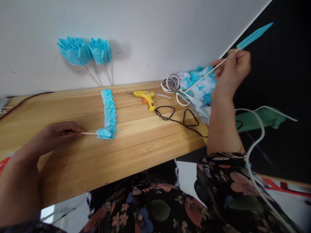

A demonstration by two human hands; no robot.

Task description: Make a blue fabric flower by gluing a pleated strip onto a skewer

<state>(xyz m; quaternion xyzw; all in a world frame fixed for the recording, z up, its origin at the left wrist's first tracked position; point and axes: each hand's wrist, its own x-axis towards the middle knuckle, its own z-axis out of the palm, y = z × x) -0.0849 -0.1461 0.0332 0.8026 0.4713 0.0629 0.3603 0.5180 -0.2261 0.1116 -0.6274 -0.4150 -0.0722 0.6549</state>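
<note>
On the wooden table a pleated blue strip [109,111] runs lengthwise away from me. Its near end is gathered around the tip of a thin stick [89,133], which my left hand [63,131] pinches from the left. Raised at the upper right, my right hand [232,69] holds another thin stick [206,74] near its upper end. A narrow, folded blue piece [254,36] is on that stick's top, pointing up and right. Two blue paper flowers [74,51] on sticks lean against the wall.
A yellow glue gun [145,95] lies mid-table, its black cable [178,121] looping right. Scissors [184,97], tape rolls [169,83] and a heap of blue and white material [200,84] are at the right. A white cord [255,145] hangs beside my right arm.
</note>
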